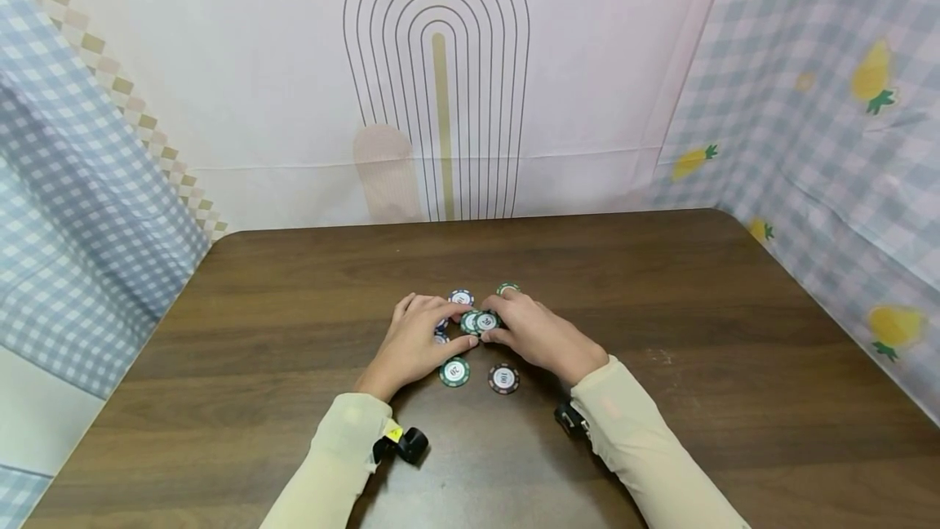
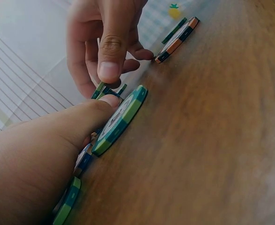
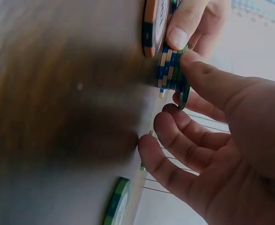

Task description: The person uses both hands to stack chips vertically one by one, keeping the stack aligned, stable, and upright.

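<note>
Head view: a green chip (image 1: 487,322) was pinched by the right hand (image 1: 543,335), overlapping a chip stack (image 3: 168,68) gripped on the table (image 1: 294,284) by the left hand (image 1: 417,340). Stacking was apparently in hand; careful edge alignment seemed called for next.

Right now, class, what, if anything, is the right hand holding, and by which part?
The right hand pinches a green-rimmed poker chip by its rim.

A dark wood-grain desk (image 1: 294,284) with rounded far corners stands before a pale backdrop (image 1: 257,64) printed with nested arches, flanked by blue-checked curtains (image 1: 81,186), the right one lemon-yellow-fruited.
</note>
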Demonstrator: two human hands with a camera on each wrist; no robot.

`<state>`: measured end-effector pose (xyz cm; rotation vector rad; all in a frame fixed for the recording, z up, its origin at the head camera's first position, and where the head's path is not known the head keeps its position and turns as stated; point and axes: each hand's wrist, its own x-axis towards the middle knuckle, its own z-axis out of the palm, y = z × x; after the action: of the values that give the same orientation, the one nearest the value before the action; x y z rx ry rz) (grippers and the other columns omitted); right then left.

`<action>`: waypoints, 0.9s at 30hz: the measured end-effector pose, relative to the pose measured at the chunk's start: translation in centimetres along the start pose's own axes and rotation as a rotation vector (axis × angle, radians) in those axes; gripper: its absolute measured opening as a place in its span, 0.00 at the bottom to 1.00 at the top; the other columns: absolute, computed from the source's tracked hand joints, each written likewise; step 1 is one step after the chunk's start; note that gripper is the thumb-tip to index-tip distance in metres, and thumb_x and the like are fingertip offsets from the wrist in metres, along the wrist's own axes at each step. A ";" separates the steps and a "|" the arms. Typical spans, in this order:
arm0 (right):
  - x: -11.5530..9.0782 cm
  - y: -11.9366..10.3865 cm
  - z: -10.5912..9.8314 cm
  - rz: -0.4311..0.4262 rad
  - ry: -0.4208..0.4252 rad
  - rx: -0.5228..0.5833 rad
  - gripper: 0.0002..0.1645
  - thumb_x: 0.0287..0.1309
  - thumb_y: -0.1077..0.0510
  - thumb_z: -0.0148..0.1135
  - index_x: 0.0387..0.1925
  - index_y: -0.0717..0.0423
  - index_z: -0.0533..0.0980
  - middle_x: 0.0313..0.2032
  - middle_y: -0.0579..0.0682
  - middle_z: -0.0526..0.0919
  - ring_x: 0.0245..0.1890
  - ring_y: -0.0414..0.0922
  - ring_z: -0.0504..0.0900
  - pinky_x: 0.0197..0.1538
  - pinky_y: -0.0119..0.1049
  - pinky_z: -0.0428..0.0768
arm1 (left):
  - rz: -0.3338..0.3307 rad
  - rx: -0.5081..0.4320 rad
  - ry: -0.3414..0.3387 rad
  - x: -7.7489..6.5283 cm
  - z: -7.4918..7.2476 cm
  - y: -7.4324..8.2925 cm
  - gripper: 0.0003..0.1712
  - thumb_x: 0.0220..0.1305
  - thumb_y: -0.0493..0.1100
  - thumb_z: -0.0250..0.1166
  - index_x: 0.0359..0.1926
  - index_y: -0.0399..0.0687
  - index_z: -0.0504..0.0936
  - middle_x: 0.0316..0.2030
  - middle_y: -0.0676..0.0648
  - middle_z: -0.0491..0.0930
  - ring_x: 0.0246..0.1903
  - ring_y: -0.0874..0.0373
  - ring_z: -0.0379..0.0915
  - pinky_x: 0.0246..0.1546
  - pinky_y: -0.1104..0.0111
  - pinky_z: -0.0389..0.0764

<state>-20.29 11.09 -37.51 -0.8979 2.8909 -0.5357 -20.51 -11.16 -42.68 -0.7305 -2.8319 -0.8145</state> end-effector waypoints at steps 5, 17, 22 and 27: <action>0.5 -0.1 0.1 0.024 0.012 0.038 0.16 0.69 0.56 0.71 0.53 0.61 0.83 0.40 0.49 0.83 0.39 0.44 0.80 0.45 0.41 0.83 | -0.003 -0.007 -0.001 0.0 0.0 0.0 0.29 0.68 0.61 0.72 0.66 0.59 0.83 0.50 0.54 0.84 0.64 0.49 0.71 0.78 0.41 0.46; 0.9 -0.3 0.4 0.069 0.006 0.083 0.10 0.69 0.59 0.70 0.48 0.58 0.83 0.29 0.43 0.79 0.31 0.39 0.77 0.36 0.36 0.79 | -0.004 -0.008 0.004 0.0 0.0 -0.1 0.30 0.68 0.60 0.72 0.67 0.58 0.83 0.51 0.54 0.84 0.64 0.49 0.71 0.79 0.41 0.46; 0.5 -0.4 0.5 0.031 0.007 0.049 0.16 0.70 0.59 0.69 0.57 0.55 0.82 0.44 0.47 0.86 0.43 0.42 0.83 0.48 0.43 0.84 | -0.005 -0.010 0.002 0.0 0.0 -0.1 0.30 0.68 0.60 0.72 0.66 0.58 0.83 0.51 0.54 0.84 0.63 0.49 0.71 0.79 0.41 0.46; 0.3 -0.5 0.6 0.022 0.016 0.028 0.19 0.71 0.58 0.69 0.60 0.53 0.80 0.51 0.50 0.86 0.50 0.45 0.85 0.53 0.47 0.84 | 0.004 -0.013 0.015 0.0 0.0 0.0 0.29 0.67 0.59 0.73 0.65 0.57 0.84 0.50 0.54 0.84 0.62 0.49 0.72 0.78 0.40 0.46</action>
<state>-20.21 10.37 -37.88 -0.8611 2.8965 -0.5834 -20.50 -11.19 -42.66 -0.7283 -2.8141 -0.8345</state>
